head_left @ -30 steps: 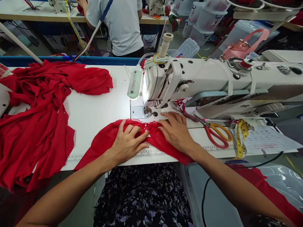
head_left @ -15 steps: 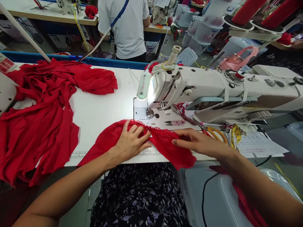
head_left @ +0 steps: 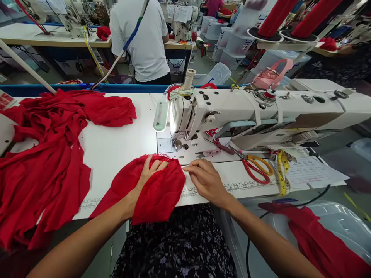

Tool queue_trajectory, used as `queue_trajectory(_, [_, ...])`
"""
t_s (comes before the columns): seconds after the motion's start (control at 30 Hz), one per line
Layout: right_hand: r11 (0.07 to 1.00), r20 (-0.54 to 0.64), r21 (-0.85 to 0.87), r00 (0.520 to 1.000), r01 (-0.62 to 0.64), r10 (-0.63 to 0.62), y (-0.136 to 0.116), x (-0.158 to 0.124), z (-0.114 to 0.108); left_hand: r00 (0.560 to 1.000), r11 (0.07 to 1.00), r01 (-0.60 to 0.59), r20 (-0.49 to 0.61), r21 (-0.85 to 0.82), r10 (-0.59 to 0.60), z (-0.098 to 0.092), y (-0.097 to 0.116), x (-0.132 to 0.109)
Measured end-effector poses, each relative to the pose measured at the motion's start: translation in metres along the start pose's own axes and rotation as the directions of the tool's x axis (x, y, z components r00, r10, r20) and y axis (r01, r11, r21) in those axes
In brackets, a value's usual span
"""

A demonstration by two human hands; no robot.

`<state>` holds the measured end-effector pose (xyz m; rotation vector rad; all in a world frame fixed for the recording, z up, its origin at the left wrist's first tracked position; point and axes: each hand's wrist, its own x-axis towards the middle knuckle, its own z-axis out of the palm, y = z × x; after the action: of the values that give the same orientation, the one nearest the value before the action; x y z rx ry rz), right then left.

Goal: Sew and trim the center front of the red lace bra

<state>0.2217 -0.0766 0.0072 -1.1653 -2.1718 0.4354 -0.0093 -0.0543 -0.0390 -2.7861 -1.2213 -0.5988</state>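
Observation:
Red fabric with a lace edge (head_left: 162,189) lies at the table's front edge, folded over partly on top of my left hand (head_left: 147,173). That hand rests on the cloth with its fingers spread, some of them under the fold. My right hand (head_left: 205,179) is just right of the fabric's edge, fingers curled together over the white table; whatever is between the fingertips is too small to tell. Behind both hands stands the white sewing machine (head_left: 237,110), its presser foot (head_left: 176,144) above the metal plate.
A large red fabric pile (head_left: 52,154) covers the table's left side. Scissors (head_left: 255,166), pink snips (head_left: 208,153) and a yellow tape measure (head_left: 281,172) lie to the right. More red cloth (head_left: 315,235) is on a clear bin. A person (head_left: 139,42) is beyond the table.
The right part of the red fabric has been folded over to the left, across my left hand. My right hand has moved left and its fingers have closed up. The view has shifted.

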Motion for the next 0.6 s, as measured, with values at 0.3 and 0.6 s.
queue_trajectory(0.3, [0.992, 0.075, -0.034, 0.99, 0.122, -0.119, 0.031, 0.001, 0.009, 0.997, 0.995, 0.062, 0.048, -0.081, -0.059, -0.004, 0.001, 0.003])
queue_trajectory(0.6, [0.963, 0.225, -0.209, 0.967, 0.169, -0.121, 0.019, 0.0, 0.005, 0.992, 0.974, 0.111, 0.072, -0.196, -0.099, -0.006, -0.001, 0.003])
